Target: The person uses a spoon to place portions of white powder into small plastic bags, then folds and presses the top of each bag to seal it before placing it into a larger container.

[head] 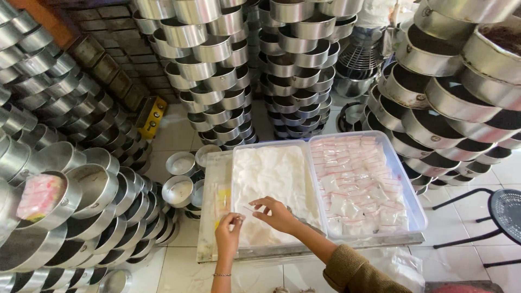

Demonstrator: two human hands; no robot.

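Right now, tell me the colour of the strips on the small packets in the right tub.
Red strips on clear packets, seen from the head camera.

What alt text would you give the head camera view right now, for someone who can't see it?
Two bare hands, left hand and right hand, pinch a small clear bag over a clear tub of white powder. Beside it sits a tub of filled small bags, with stacked round metal pans all around.

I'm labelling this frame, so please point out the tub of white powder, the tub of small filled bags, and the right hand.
tub of white powder [271, 171]: head view, on the powder surface.
tub of small filled bags [418, 214]: head view, on its right rim.
right hand [279, 215]: head view, back of the hand.
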